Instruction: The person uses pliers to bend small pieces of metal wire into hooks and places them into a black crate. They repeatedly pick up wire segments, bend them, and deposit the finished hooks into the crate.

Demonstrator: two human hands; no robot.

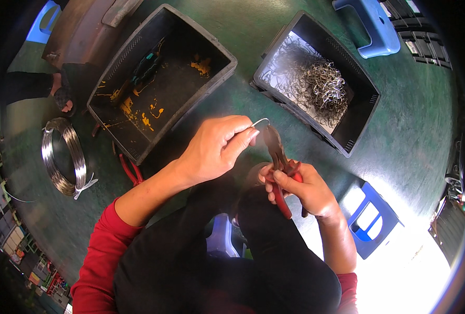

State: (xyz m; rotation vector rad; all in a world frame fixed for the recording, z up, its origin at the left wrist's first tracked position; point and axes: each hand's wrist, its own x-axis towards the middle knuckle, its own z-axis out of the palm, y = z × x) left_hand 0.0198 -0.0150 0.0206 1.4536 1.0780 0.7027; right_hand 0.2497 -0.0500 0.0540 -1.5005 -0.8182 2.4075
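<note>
Between thumb and forefinger, my left hand (217,146) pinches a short silvery wire (260,121) whose free end curves over like a hook. The bent end reaches the jaw tips of the pliers (275,149); whether the jaws grip it is too small to tell. My right hand (300,188) is wrapped round the red handles of these pliers, jaws pointing up and away from me. Both hands are close together above my dark-trousered knees. A second red-handled tool (131,170) lies partly hidden beyond my left forearm.
A black crate (190,99) with orange stains stands far left. Another black crate (308,123) holds a heap of bent wire pieces. A wire coil (65,157) lies at left, near another person's foot (63,97). Blue stools (374,29) stand around; one (371,220) is at right.
</note>
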